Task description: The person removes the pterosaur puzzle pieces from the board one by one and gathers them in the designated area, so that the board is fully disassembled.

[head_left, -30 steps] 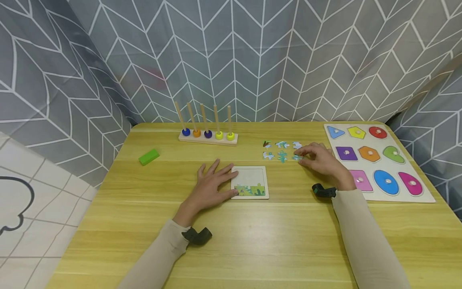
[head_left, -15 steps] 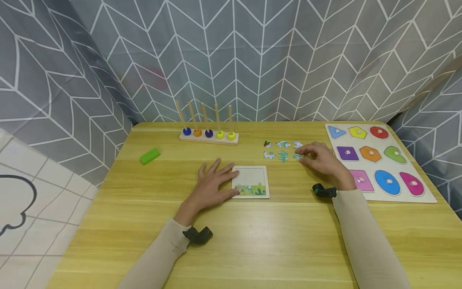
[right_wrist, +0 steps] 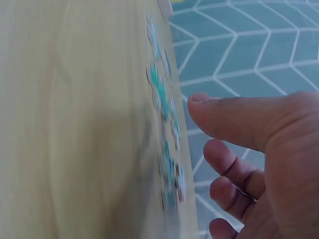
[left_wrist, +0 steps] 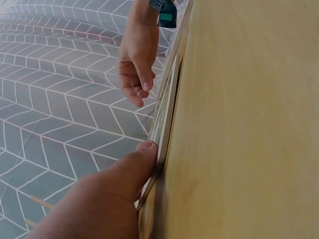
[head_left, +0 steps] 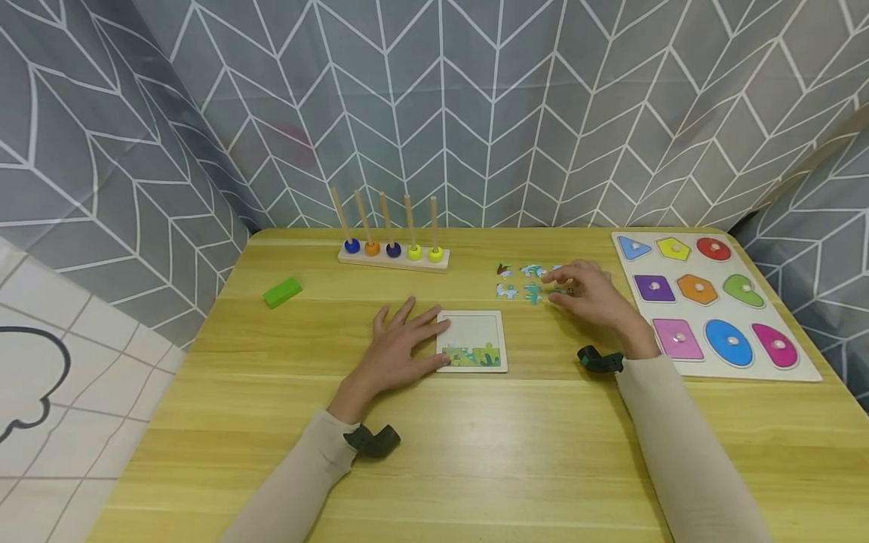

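My left hand (head_left: 400, 348) lies spread on the table with thumb and fingertips on the left edge of a small puzzle tray (head_left: 504, 343). Green joined puzzle pieces (head_left: 475, 356) fill the tray's bottom strip. In the left wrist view the thumb (left_wrist: 134, 167) presses along the tray's rim. My right hand (head_left: 591, 294) hovers over the right end of two rows of loose jigsaw pieces, its fingers loosely bent and nothing between them. A teal piece (head_left: 532, 293) lies just left of its fingertips. In the right wrist view the thumb (right_wrist: 224, 117) is apart from the pieces (right_wrist: 159, 92).
A peg stacker (head_left: 394, 259) with coloured rings stands at the back. A green block (head_left: 282, 292) lies at the left. To the right is a shape board (head_left: 686, 315) with knobbed shapes, partly under the right wrist. Behind the table hangs a grey patterned curtain (head_left: 475, 113).
My right hand has come away from the rightmost lower piece, shifting slightly left and up with thumb and fingers spread wider. The left hand and the tray stay put.
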The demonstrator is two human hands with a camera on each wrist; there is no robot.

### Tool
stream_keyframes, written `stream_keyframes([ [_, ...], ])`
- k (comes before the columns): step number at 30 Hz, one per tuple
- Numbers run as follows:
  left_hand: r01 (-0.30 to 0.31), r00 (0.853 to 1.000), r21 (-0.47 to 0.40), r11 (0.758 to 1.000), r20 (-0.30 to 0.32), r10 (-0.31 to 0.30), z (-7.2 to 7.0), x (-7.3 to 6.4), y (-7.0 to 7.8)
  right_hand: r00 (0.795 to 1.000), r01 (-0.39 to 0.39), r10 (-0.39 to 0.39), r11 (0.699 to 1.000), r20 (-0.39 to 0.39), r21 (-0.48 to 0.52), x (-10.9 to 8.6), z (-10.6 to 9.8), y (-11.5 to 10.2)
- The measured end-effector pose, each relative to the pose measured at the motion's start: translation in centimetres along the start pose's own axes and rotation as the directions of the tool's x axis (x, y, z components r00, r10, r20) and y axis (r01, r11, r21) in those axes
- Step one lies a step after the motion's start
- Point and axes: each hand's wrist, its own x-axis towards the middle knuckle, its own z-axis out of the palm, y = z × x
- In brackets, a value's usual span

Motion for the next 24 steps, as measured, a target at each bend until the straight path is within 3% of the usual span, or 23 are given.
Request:
stream_keyframes([
  [13,0.004,1.000,-0.006,1.000,0.007,-0.004,-0.2,-0.1,0.1,0.984,0.159,-0.160,0.987,0.081,0.021,0.7,2.9,-3.1],
  [24,0.003,1.000,0.009,1.000,-0.002,-0.003,-0.2,-0.1,0.1,0.955,0.213,-0.219,0.976,0.202,0.051,0.8,5.3,-6.2],
])
